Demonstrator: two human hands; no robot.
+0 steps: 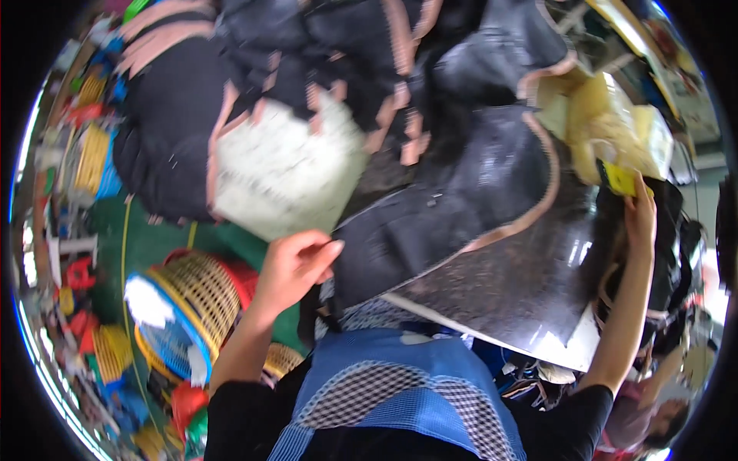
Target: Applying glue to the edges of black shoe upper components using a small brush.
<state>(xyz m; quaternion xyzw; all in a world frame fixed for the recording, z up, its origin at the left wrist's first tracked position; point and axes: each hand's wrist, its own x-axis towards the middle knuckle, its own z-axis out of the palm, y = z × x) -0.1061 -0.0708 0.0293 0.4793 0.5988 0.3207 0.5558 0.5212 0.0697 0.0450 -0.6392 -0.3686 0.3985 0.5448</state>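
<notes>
My left hand (296, 265) is closed, thumb and fingers pinching the near left corner of a black fabric piece (461, 200) with a pink edge. This piece lies across the dark, shiny tabletop (530, 284). Out to the right, my right hand (639, 211) reaches up with its fingers closed on a small yellow object (617, 178), partly black; its kind is not clear. That object is beside a pale yellow bundle in plastic (603, 123). More black pieces with pink edges are heaped at the far side, and a rounded black one (165, 138) hangs over at the left.
A whitish board (288, 169) lies under the heap at the left. Stacked plastic baskets (207, 300) stand on the green floor (108, 230) to the left. Dark items hang at the right, and another person (649, 419) is at the lower right.
</notes>
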